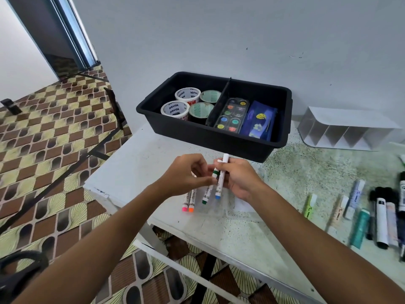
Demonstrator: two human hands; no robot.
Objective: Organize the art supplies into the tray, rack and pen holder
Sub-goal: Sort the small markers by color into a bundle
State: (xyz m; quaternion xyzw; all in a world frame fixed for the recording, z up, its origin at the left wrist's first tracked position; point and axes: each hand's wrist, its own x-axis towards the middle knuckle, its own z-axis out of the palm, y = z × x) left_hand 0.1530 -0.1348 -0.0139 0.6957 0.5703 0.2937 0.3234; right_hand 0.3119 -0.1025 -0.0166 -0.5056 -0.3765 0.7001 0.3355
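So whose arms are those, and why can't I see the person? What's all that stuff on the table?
The camera sits on the person's head and looks down, so you see only their two arms, as if they were yours. There is no robot, and just this one picture.

The left hand and the right hand hold a bunch of white markers with pink, orange, green and blue ends, above a white table.

Behind the hands is a black tray with two parts. The left part has four tape rolls. The right part has a paint set and a blue pencil case.

On the right stands a white rack, and more pens lie loose on the table.
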